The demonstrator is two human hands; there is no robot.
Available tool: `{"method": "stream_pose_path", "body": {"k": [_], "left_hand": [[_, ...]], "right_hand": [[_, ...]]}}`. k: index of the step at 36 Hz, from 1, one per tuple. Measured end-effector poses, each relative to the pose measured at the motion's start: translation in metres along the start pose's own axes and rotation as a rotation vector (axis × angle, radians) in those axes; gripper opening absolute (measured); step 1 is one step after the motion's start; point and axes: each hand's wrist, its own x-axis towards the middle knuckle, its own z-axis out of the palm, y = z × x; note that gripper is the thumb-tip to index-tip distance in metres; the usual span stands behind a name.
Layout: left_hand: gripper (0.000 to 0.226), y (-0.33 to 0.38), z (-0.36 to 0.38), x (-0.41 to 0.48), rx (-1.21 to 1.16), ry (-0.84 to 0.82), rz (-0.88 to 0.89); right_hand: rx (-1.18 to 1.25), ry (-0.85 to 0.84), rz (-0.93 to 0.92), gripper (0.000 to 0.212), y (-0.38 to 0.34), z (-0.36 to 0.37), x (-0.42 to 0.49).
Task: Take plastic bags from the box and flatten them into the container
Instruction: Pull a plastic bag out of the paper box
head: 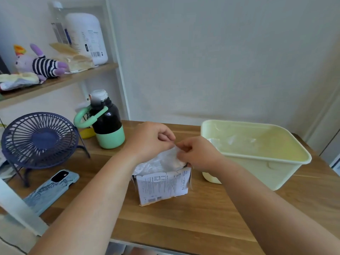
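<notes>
The left hand [147, 138] and right hand [196, 153] both pinch the top of a plastic bag [163, 161] sticking up from the box [161, 186]. The container [257, 172] sits right of the box, nearer the right hand

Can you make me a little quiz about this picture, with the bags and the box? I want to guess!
1. True or false: the left hand and the right hand both pinch a plastic bag over the open box.
2. What stands on the table to the right of the box? A) a red bucket B) a pale yellow container C) a laptop
3. Fill in: the phone lies beside the blue ____.
Key: 1 true; 2 B; 3 fan.
</notes>
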Motion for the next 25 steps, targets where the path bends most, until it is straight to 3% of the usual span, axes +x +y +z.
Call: {"method": "stream_pose_path", "body": {"k": [5,13,25], "left_hand": [[0.01,0.003,0.0,-0.001,-0.118,0.004,-0.019],[0.025,-0.013,-0.015,-0.007,0.263,-0.181,-0.19],[0.018,-0.013,-0.006,-0.009,0.254,-0.099,-0.037]], "right_hand": [[0.006,0.007,-0.013,0.019,0.0,0.001,-0.002],[0.051,0.027,-0.03,0.029,0.003,0.003,0.0],[0.049,0.025,-0.066,0.028,0.005,0.005,-0.003]]}}
